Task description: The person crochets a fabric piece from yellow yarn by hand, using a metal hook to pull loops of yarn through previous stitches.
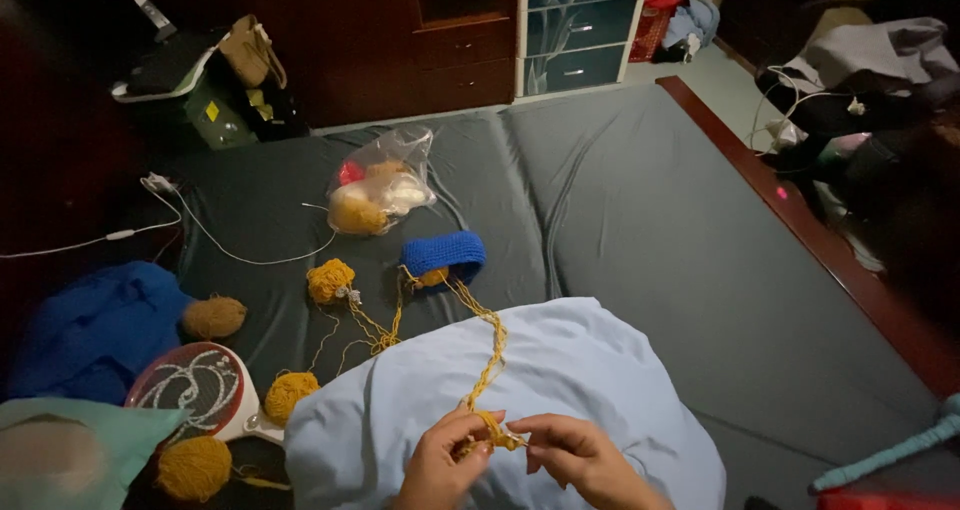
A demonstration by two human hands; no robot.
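Note:
My left hand (445, 462) and my right hand (583, 457) meet low in the view over a pale blue cloth (560, 370) on my lap. Both pinch a small bunch of mustard-yellow yarn (492, 430) between the fingertips. From the hands a yellow strand (490, 355) runs up and away to a blue knitted piece (445, 254) lying on the dark green bed sheet (650, 230). A small yellow yarn ball (330, 280) lies left of the blue piece, with loose strands trailing toward my lap.
A clear plastic bag of yarn balls (378, 188) lies further up the bed. More yellow balls (290, 392) (194, 467), a brown ball (213, 317), a racket-shaped swatter (195, 385), a blue garment (95, 325) and a white cable (200, 232) sit left. A wooden bed edge (800, 220) runs right.

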